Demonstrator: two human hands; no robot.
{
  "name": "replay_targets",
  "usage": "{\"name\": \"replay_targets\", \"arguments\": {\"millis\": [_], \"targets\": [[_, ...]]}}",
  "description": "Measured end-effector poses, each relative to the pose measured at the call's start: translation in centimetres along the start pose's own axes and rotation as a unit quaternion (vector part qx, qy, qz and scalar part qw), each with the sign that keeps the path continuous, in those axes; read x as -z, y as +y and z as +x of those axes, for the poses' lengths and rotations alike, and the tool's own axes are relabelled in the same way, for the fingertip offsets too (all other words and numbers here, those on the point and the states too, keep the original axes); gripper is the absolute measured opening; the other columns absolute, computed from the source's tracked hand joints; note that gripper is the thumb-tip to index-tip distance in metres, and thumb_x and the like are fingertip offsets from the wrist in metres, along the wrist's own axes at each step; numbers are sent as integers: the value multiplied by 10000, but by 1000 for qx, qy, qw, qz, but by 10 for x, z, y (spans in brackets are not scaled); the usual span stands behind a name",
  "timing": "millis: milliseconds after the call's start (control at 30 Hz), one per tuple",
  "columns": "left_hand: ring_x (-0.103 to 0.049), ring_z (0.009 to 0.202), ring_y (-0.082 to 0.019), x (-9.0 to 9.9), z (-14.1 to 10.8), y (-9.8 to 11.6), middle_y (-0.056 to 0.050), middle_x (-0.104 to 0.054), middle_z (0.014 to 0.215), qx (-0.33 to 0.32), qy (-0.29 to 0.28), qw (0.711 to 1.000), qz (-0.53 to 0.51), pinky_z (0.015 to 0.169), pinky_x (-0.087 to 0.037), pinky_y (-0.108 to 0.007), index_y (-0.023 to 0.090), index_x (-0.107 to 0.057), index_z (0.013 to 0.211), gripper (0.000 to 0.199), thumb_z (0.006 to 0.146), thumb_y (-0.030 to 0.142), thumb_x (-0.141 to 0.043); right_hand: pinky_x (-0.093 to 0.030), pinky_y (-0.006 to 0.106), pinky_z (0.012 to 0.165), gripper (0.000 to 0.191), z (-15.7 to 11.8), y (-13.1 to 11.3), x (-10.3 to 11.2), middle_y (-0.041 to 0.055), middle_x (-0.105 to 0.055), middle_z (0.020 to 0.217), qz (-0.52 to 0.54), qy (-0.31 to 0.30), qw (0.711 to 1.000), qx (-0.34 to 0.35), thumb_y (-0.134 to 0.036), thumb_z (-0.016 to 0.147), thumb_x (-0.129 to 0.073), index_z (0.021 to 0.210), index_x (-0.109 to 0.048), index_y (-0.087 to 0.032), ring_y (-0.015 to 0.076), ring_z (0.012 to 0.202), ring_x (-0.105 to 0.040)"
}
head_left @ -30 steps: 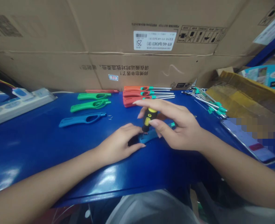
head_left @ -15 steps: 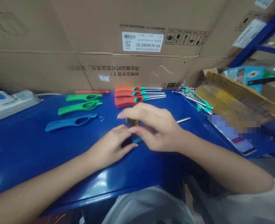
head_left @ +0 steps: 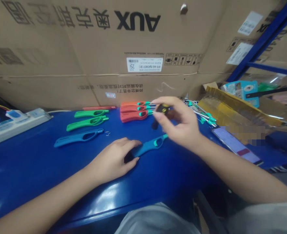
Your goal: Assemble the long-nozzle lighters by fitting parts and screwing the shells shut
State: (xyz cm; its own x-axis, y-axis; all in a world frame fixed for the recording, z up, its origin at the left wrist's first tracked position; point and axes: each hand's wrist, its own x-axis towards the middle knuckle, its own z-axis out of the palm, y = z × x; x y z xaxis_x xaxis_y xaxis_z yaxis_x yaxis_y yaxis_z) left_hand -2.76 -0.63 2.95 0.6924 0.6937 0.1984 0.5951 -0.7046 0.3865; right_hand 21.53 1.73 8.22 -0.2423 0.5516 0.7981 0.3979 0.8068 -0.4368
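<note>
My left hand [head_left: 119, 156] is closed around the rear end of a blue long-nosed lighter [head_left: 145, 148], which lies on the blue table. Its teal trigger shows in the loop, and its front end runs behind my right hand. Above that end, my right hand [head_left: 182, 122] grips a short black-and-yellow screwdriver [head_left: 163, 110] between thumb and fingers, raised off the lighter. The tool's dark lower part is blurred. A blue lighter shell [head_left: 78, 138] lies to the left, with small metal pins [head_left: 107, 133] by its tip.
Green shells [head_left: 87, 123] and a red shell [head_left: 99, 108] lie farther back. Beside them are orange and red lighters [head_left: 133, 116] with metal tubes. Loose tubes with teal parts [head_left: 204, 115], a taped carton [head_left: 231, 105] and a phone [head_left: 236, 146] occupy the right. A power strip [head_left: 19, 125] sits left.
My right hand has lifted the screwdriver up and to the right, off the blue lighter, uncovering its trigger. My left hand keeps its hold. The camera view has tilted upward.
</note>
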Motion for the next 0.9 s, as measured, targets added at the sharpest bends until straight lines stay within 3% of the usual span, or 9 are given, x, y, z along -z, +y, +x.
{"name": "replay_targets", "arguments": {"millis": [67,133,233,300,533,767,900], "targets": [[-674,1036,-266,5,0,-2,-86,-707,1160,4,-2,1000,21,923,-559,-415,219,-597,1282,379,909,280,-626,-548,296,630,229,5,22,22,38,-710,947,-117,28,992,35,-298,930,-661,1144,-675,-218,139,619,-605],[-677,1048,-274,8,1,-6,-91,-707,1160,8,0,999,44,936,-555,-419,215,-617,1261,378,888,268,-633,-521,304,629,191,8,48,43,28,-692,844,-241,52,967,65,-287,907,-669,1074,-704,-202,136,562,-543],[-678,1047,-279,9,3,-13,-105,-705,1136,13,5,997,76,935,-555,-414,205,-644,1229,338,900,274,-620,-514,316,657,166,7,83,67,68,-716,906,-326,54,944,4,-265,899,-636,1032,-692,-183,166,618,-577],[-674,1046,-278,9,5,-18,-113,-700,1127,16,10,996,91,929,-557,-412,193,-652,1224,309,937,289,-591,-509,326,682,157,5,99,76,73,-711,899,-350,18,936,-44,-263,873,-637,1004,-677,-186,183,644,-588],[-686,1034,-294,16,19,-32,-133,-708,1141,40,-11,987,153,918,-574,-441,159,-678,1224,302,981,281,-548,-502,345,791,85,1,111,82,76,-631,884,-372,-83,916,-125,-276,866,-593,853,-632,-201,228,822,-624],[-679,1112,-294,18,39,-57,-133,-711,1211,45,-2,986,161,986,-562,-425,149,-678,1262,334,979,268,-547,-500,382,944,206,-15,133,76,124,-603,1074,-371,-212,885,-187,-178,852,-547,1001,-689,-173,269,1010,-634],[-683,1125,-316,18,45,-66,-150,-710,1238,55,11,984,167,988,-563,-446,141,-695,1239,334,971,276,-548,-516,381,900,290,-24,138,72,135,-576,1150,-373,-277,858,-218,-152,822,-567,1079,-696,-183,266,969,-643]]}}
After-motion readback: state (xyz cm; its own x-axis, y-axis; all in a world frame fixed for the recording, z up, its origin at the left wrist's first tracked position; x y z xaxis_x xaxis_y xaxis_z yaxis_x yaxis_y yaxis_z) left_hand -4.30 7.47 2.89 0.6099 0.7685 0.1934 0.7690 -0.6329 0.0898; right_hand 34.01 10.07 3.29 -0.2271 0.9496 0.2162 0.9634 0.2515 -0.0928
